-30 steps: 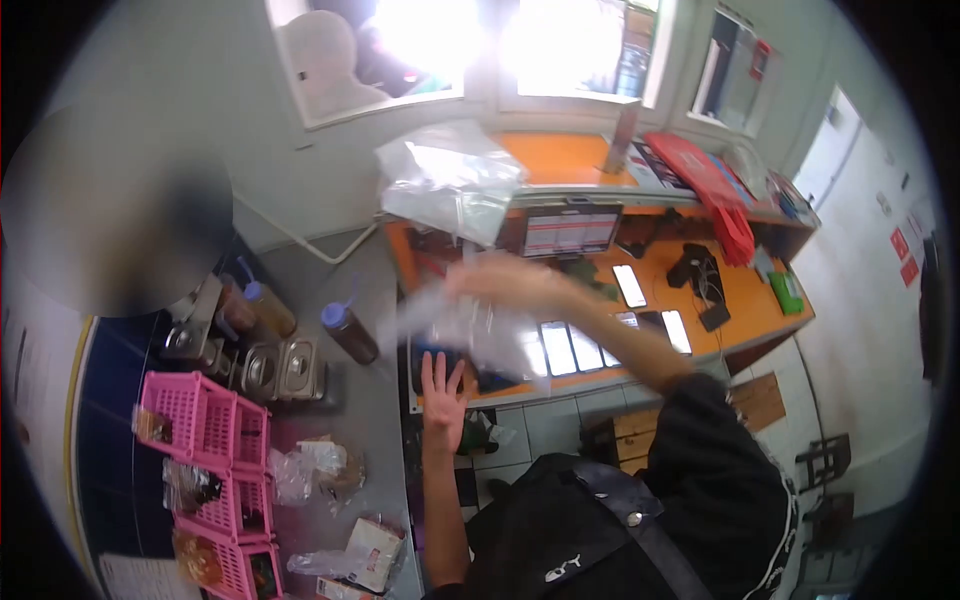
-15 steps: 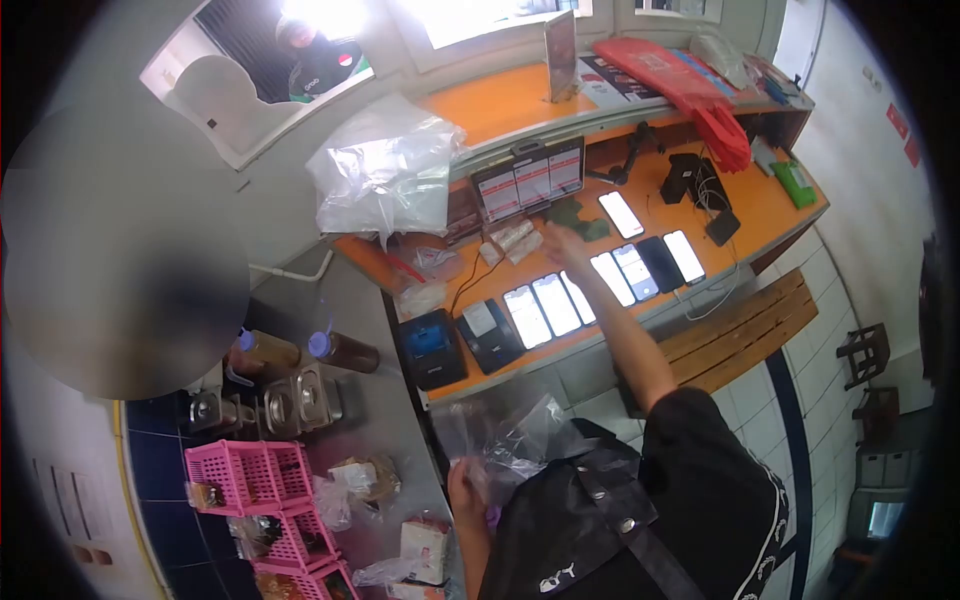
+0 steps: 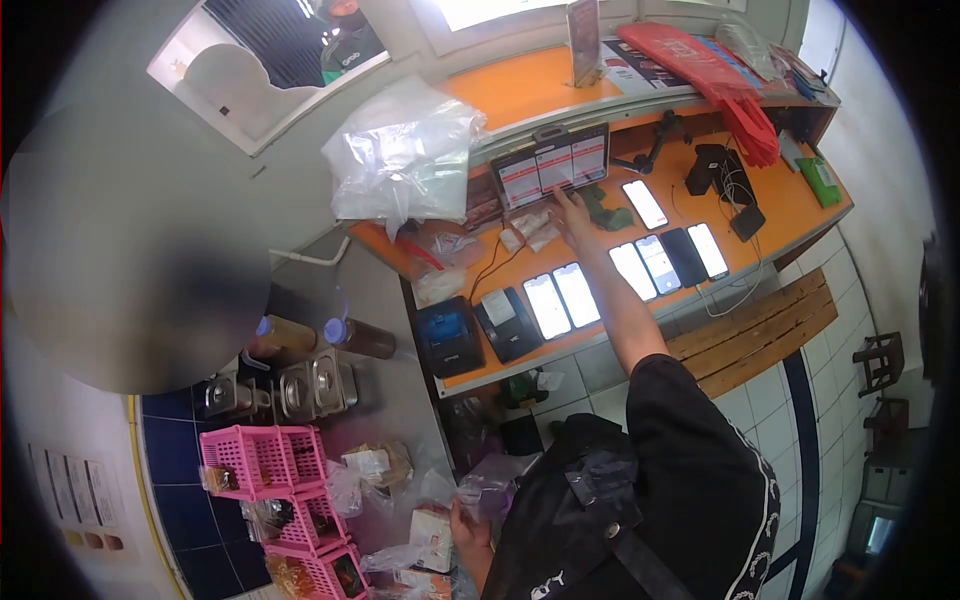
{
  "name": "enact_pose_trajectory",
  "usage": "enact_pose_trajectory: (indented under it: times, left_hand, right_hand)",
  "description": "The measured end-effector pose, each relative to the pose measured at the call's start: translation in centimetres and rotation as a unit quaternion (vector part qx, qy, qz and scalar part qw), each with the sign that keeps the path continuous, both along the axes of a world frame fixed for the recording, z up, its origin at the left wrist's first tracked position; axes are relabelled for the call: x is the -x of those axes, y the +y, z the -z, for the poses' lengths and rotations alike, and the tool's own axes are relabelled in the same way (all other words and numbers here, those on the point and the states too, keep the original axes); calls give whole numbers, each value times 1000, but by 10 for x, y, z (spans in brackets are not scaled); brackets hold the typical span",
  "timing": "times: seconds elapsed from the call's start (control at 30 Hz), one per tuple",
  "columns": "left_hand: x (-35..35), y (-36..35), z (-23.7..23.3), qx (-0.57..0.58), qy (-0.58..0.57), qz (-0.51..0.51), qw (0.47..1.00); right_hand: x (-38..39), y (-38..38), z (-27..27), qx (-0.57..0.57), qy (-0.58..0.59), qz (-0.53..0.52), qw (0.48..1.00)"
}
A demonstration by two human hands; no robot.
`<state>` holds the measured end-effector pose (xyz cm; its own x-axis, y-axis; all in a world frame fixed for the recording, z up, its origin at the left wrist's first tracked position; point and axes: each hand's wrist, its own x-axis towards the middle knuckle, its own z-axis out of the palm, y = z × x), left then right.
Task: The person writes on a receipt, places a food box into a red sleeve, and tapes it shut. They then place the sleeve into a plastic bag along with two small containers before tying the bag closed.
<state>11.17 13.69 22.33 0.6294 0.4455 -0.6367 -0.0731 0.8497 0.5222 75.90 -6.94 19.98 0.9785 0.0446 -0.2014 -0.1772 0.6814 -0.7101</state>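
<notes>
My right hand (image 3: pixel 572 216) reaches across the orange desk to the lower edge of a tablet (image 3: pixel 552 168) showing red and white panels. Its fingers are apart, with a finger at the screen. Small wrapped packets (image 3: pixel 532 228) and a green cloth-like item (image 3: pixel 606 208) lie beside it. Below the forearm, lit phones (image 3: pixel 547 307) stand in a row, next to a black card device (image 3: pixel 508 323) and a blue-black printer (image 3: pixel 449 338). Down near my body, my left hand (image 3: pixel 466 530) is closed on a clear plastic bag (image 3: pixel 487 492).
A stack of clear bags (image 3: pixel 405 160) lies at the desk's left end. Pink baskets (image 3: pixel 262 462), metal containers (image 3: pixel 325 385) and bottles (image 3: pixel 360 338) stand on the left counter. A wooden bench (image 3: pixel 760 330) is at the right. A person (image 3: pixel 350 45) is outside the window.
My right hand has moved up from the packets to the tablet's lower edge. The clear bag in my left hand has dropped lower and bunched up. The whole view has shifted slightly.
</notes>
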Motion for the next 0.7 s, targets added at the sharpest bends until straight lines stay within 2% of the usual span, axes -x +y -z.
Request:
enact_pose_trajectory:
  times: [0.1,0.43,0.53,0.6,0.67,0.7]
  left_hand:
    - [7,3,21,-11,21,-21,1000]
    - [-9,-1,1,9,-9,-6,1000]
    - [-12,-1,-1,-16,41,-25,999]
    - [-10,0,2,-31,-27,-9,999]
    - [-7,-1,5,-15,-26,-15,999]
    - [-8,-1,9,-1,-29,-20,999]
  right_hand:
    - [-2,10,-3,-12,12,16,1000]
    - [0,0,9,-16,-6,3,1000]
    - [-4,-3,3,4,10,-7,1000]
    - [-1,-2,4,-1,10,-8,1000]
    - [12,-2,12,-2,12,-8,1000]
    - [23,3,33,-12,-4,-47,999]
